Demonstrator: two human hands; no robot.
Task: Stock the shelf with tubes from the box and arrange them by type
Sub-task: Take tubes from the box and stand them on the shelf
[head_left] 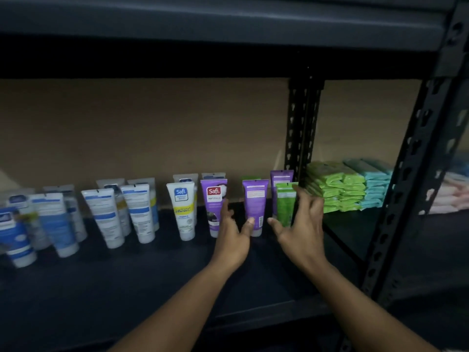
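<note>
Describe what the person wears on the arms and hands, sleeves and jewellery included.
The left hand and right hand are bare: no gloves, rings, watch or bracelet show. Both forearms are uncovered to the picture's bottom edge, no sleeve in view. The light is dim, so fine marks cannot be told.

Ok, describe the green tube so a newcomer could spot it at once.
Find the black post at the back of the shelf. Just left of it, by the right hand, stands the green tube. It is the front row's only green one; its neighbours are purple tubes.
</note>
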